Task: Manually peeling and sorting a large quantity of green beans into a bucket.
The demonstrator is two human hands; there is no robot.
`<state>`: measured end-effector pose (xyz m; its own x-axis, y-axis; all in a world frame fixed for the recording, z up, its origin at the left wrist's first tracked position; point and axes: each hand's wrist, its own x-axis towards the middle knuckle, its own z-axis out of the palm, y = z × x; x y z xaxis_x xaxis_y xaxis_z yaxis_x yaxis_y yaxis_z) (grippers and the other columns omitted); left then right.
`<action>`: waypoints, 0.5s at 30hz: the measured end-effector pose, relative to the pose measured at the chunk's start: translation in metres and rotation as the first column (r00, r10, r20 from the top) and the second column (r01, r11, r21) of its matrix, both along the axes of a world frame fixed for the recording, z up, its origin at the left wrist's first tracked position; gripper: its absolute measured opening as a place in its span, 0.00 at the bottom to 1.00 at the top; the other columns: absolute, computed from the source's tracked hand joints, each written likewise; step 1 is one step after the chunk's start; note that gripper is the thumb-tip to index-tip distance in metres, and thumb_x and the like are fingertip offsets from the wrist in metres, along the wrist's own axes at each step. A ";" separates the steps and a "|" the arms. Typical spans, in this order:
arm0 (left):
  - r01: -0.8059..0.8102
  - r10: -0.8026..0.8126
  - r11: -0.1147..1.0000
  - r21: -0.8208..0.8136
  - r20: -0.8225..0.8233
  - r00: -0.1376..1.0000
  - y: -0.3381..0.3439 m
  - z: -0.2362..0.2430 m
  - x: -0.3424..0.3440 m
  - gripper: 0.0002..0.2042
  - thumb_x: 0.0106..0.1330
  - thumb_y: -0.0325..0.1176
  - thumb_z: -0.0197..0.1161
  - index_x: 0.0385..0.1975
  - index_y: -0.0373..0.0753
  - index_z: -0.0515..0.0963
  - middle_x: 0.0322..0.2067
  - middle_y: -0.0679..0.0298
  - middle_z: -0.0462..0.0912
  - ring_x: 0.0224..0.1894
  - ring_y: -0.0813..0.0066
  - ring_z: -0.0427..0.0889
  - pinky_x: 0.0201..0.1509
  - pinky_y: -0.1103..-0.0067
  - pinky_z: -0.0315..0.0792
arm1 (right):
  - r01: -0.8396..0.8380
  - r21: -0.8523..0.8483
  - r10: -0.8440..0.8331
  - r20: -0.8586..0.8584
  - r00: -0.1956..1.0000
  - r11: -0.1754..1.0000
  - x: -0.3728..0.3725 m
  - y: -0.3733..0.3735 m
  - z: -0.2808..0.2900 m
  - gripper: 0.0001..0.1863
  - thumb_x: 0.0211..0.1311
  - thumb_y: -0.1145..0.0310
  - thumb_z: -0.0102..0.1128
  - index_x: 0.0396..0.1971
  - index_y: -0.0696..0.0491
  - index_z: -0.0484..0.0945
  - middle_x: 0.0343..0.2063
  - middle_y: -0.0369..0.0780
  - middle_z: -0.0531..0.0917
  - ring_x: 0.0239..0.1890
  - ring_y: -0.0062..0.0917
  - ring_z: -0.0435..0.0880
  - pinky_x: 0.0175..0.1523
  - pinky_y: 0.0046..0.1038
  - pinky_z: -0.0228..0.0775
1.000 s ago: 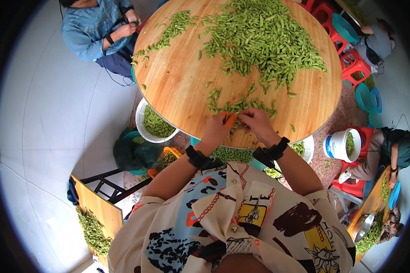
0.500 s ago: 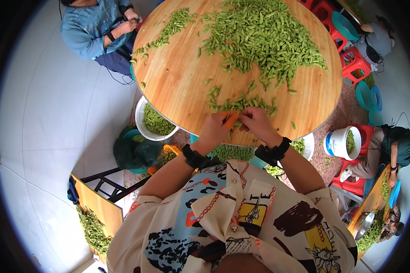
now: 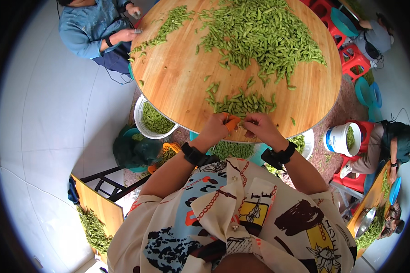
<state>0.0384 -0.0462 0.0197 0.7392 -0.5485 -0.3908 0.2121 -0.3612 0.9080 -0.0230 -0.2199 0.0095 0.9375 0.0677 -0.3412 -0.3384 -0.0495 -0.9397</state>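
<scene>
My left hand (image 3: 215, 127), with orange covers on its fingertips, is closed in a pinch at the near edge of the round wooden table (image 3: 177, 86). My right hand (image 3: 262, 128) pinches close beside it. Between the fingertips sits a green soybean pod (image 3: 241, 123), mostly hidden by the fingers. Just beyond my hands lies a small heap of soybean pods (image 3: 243, 105). A much larger pile of pods (image 3: 269, 36) covers the far part of the tabletop.
Below the table edge stand a white basket of pods (image 3: 155, 119) at left and a white bucket (image 3: 337, 140) at right. A person in blue (image 3: 89, 29) sits far left; another person (image 3: 396, 145) sits at right. Red stools (image 3: 354, 61) stand at far right.
My hands have drawn slightly nearer to me, and the right has lowered a little. At far left, the other person's hands have moved apart.
</scene>
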 end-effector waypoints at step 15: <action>0.517 -0.574 0.800 0.304 0.140 0.807 0.062 -0.102 -0.025 0.15 0.55 0.35 0.54 0.39 0.35 0.75 0.24 0.59 0.77 0.22 0.70 0.73 0.27 0.75 0.67 | -0.247 -0.939 -0.007 -0.256 0.967 0.240 -0.132 -0.151 -0.067 0.18 0.46 0.59 0.60 0.27 0.60 0.75 0.21 0.47 0.77 0.30 0.39 0.77 0.38 0.30 0.69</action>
